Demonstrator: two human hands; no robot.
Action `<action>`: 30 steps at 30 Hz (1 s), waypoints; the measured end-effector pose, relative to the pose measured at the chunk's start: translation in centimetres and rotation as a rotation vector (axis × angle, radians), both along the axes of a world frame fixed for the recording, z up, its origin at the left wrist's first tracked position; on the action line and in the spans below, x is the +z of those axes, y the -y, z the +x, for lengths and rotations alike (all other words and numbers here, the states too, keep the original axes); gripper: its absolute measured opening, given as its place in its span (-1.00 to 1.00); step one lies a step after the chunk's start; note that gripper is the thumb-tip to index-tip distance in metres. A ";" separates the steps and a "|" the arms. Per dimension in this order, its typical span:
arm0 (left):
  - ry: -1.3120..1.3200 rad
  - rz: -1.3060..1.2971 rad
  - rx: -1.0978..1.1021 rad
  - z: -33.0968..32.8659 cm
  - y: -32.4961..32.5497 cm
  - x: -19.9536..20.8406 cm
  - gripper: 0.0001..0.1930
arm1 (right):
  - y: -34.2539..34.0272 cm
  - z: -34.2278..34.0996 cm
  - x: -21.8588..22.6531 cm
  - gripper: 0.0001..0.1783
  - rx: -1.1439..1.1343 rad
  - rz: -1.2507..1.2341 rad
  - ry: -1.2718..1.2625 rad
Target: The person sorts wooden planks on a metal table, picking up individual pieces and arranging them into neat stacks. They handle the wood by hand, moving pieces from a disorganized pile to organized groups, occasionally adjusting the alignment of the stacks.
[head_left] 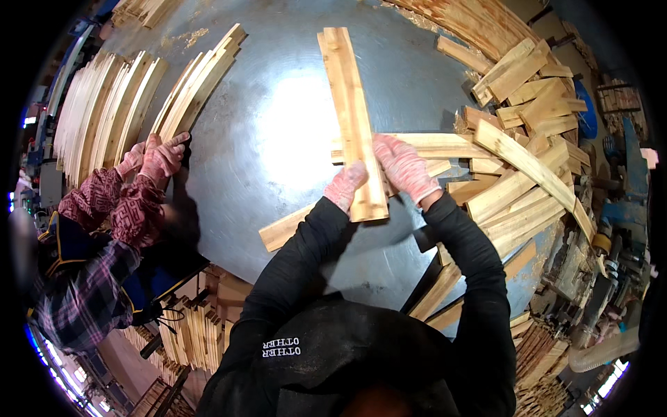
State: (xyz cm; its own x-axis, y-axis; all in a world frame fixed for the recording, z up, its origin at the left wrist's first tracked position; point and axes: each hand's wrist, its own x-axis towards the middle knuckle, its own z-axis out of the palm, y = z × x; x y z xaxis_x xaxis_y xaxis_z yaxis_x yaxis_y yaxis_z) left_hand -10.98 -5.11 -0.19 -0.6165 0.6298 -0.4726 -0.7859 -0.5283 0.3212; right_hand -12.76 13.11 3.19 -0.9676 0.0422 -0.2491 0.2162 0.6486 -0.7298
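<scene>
Both my hands wear pale gloves with red patches. A pair of light wooden boards [349,104], lying nearly flush together, points away from me over the metal table. My left hand [346,186] is closed on their left edge near the close end, thumb on top. At the right edge, my right hand [405,167] is closed around the boards, its fingertips partly hidden. Beneath run a crosswise board [451,146] and a slanted board [281,229], both partly covered by my hands and the held boards.
A jumbled heap of boards [535,97] covers the table's right side. On the left, a co-worker's gloved hands [160,156] hold several strips [201,83] beside a neat row of boards [104,111]. Machinery [604,257] stands beyond the right edge of the metal table [243,194].
</scene>
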 end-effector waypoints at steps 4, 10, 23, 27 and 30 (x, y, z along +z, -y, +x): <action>-0.140 -0.303 0.002 0.2 1.6 1.2 -0.66 | -7.9 0.7 3.4 -0.24 0.147 0.715 -0.577; -0.240 -0.371 -0.050 0.3 2.3 -1.1 -0.69 | -24.6 3.5 4.1 -0.15 0.097 1.015 0.178; -0.065 -0.034 0.099 1.4 -0.7 1.6 -0.43 | 2.0 -3.3 -0.4 -0.37 -0.156 -0.048 -0.333; -0.320 -0.524 0.176 1.6 1.8 -1.2 -0.59 | -0.2 -3.5 2.2 -0.32 0.154 0.464 -0.703; -0.283 -0.451 0.138 0.8 4.8 0.0 -0.72 | -6.5 -2.9 2.2 0.00 0.559 0.983 -0.160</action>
State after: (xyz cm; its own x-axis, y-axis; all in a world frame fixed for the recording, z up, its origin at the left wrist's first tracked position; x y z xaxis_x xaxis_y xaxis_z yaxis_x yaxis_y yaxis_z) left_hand -10.14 -9.94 -0.17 -0.8213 0.3074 -0.4806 -0.5690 -0.3819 0.7283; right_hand -15.67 19.59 5.39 -0.9299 -0.2955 -0.2189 -0.3320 0.9307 0.1537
